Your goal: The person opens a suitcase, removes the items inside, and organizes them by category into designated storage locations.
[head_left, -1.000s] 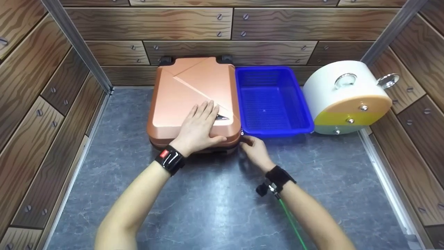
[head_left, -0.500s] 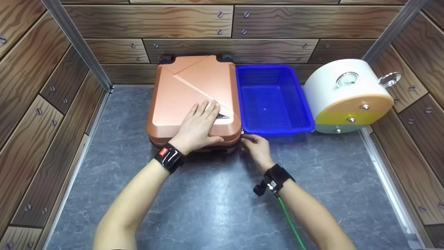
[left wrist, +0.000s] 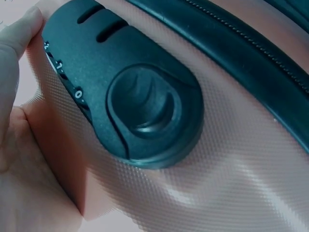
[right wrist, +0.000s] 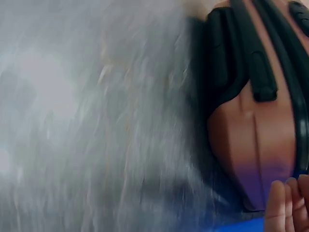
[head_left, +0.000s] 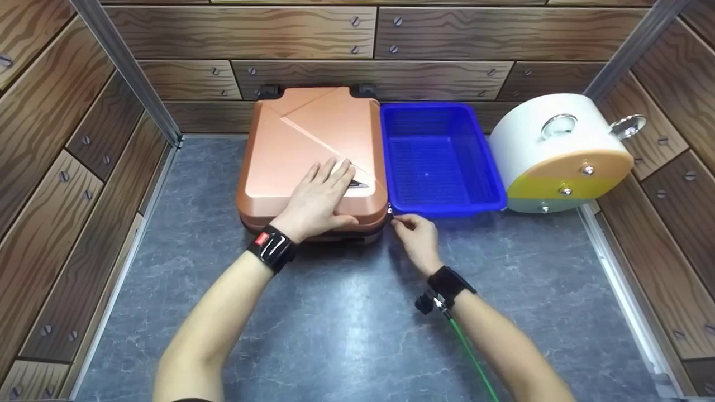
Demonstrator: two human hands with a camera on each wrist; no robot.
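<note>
A copper-pink hard-shell suitcase lies flat on the floor in the head view. My left hand rests palm down on its lid near the front edge, fingers spread and thumb toward the right. Below that hand, the left wrist view has the black combination lock and the dark zipper band. At the front right corner, my right hand pinches a small zipper pull between thumb and forefinger. In the right wrist view its fingertips appear beside the suitcase's side; the pull is hidden there.
A blue plastic basket stands against the suitcase's right side. Farther right is a white rounded container with coloured bands and silver knobs. Wood-patterned walls enclose the grey floor. A green cable trails from the right wrist.
My right fingers have shifted slightly up and to the right at the suitcase corner, and the pull shows more clearly between them. My left hand has stayed on the lid.
</note>
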